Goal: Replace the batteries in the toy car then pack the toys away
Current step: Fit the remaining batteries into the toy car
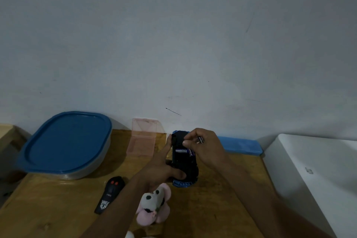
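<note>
Upturned, the toy car [185, 160] sits clasped in the left hand [162, 168]; above its battery bay the right hand [204, 149] pinches a battery [201, 139], label unreadable.

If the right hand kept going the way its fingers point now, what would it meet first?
Most likely the toy car: the right hand, holding a battery, points down-left at the open underside, where another battery already sits. Depth is unclear.

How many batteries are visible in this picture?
2. One battery sits in the open compartment under the toy car. Another battery is held in the right hand. More may be hidden behind the fingers.
</note>
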{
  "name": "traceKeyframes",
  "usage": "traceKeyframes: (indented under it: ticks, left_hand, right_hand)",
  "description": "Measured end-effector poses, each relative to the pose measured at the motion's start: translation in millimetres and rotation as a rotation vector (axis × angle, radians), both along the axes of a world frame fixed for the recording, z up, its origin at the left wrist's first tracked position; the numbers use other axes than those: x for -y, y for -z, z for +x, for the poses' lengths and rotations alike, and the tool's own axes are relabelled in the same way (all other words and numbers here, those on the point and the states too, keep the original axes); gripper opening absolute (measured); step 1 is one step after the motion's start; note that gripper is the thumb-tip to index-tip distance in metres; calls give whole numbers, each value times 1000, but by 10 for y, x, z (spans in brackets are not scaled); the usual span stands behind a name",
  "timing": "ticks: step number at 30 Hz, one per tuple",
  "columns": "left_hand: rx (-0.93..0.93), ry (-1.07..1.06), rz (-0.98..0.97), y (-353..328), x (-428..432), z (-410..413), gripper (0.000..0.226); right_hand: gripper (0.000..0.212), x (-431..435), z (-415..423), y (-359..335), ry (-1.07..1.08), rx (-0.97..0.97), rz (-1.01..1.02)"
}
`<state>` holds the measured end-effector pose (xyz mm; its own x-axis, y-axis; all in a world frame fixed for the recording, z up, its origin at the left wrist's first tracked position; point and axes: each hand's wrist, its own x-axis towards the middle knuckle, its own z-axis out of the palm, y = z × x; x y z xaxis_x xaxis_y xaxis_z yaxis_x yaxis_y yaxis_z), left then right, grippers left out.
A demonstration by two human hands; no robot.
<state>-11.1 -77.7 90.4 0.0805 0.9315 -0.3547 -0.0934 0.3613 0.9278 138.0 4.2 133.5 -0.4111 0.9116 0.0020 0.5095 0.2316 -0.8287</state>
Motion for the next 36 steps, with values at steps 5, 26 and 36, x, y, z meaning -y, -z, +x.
traceKeyframes:
  ticks: [5,26,36]
  left_hand:
    - [6,-8,-12,-24,29,-3,117]
    - [-24,-41,54,68,54,-7,112]
    - [-35,-57,37,-17,-12,-117,119]
  right_hand:
    - [7,52,-134,31,-79,42,95]
    - [17,122,-228,157,-510,586,482]
    - [16,62,-272,-41,-675,601,694]
